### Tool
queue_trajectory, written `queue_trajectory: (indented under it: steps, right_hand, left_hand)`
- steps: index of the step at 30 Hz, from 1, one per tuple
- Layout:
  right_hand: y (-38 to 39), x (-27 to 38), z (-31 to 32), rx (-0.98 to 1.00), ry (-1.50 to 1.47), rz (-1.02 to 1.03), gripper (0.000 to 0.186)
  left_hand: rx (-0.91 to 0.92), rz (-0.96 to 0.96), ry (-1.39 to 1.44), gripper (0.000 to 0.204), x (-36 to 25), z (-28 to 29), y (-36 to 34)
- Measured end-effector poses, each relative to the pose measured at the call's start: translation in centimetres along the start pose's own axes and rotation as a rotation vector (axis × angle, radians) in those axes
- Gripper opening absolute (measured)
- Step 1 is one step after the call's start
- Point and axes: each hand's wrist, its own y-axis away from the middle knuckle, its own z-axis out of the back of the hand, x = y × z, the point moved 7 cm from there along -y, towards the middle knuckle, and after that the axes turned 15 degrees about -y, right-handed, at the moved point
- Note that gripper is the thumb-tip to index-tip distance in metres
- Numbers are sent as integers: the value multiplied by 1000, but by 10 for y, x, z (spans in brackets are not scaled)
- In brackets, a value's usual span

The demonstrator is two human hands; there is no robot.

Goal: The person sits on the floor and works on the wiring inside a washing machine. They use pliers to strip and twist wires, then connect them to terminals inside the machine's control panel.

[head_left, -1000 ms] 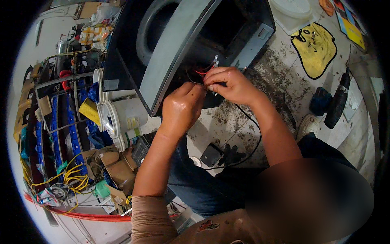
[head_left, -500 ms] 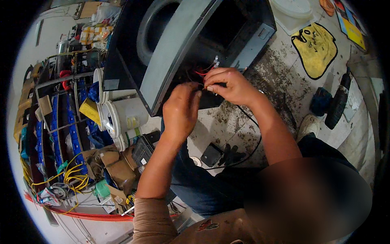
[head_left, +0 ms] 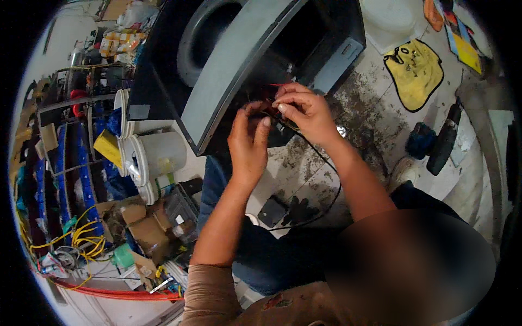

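Red wire [head_left: 276,86] shows as a thin strand just above the right hand [head_left: 304,111], at the open back of the black speaker cabinet [head_left: 228,70] that stands tilted on the stained floor [head_left: 370,119]. The right hand's fingers [head_left: 291,102] are pressed together, pinching the small wiring at the cabinet's lower opening; what exactly sits between the tips is too small to tell. The left hand [head_left: 247,144] is raised just beside it, below and to the left of the wire, thumb and forefinger drawn close and meeting the same bundle, the other fingers loosely curled. A black cable [head_left: 326,163] runs from under the right hand down across the floor toward a small black box [head_left: 273,211] near the person's knee.

Left of the cabinet, white plastic buckets [head_left: 155,155] lie on their sides, nested, with a yellow piece [head_left: 106,146] beside them; their insides are not visible. Further left of the cabinet, a metal rack [head_left: 60,141] holds blue bins [head_left: 68,179], contents unclear. Below the buckets, an open cardboard box [head_left: 144,231] holds crumpled packing, and yellow cords [head_left: 87,239] lie coiled beside it. Right of the cabinet, a yellow cloth [head_left: 416,70] lies flat on the floor, and a black power tool [head_left: 443,146] rests beside a blue object [head_left: 420,140].
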Motion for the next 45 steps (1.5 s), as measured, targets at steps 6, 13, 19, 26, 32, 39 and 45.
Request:
queue_trajectory:
  steps: [6, 13, 19, 26, 32, 39, 45]
  right_hand:
    - [22, -23, -9, -350, -380, -159, 13]
    - [15, 6, 51, -272, 113, -214, 19]
    - [75, -51, 186, -204, 1076, -289, 18]
    - [114, -136, 184, -134, 1431, -510, 18]
    - [110, -166, 194, 4, 1662, -460, 12]
    - [105, -163, 181, 147, 1756, -328, 8]
    - [107, -158, 172, 371, 1737, -523, 18]
  left_hand:
    - [-56, -39, -145, 25, 14, -28, 4]
    - [-103, -102, -168, 13, 33, -13, -3]
    - [-54, -25, -8, 15, 37, -16, -3]
    - [65, -3, -5, 17, 45, -15, 0]
    - [25, 5, 25, 14, 40, -15, 0]
    - [29, -13, 113, 13, 41, -21, -2]
    - [22, -23, 95, 13, 36, -17, -3]
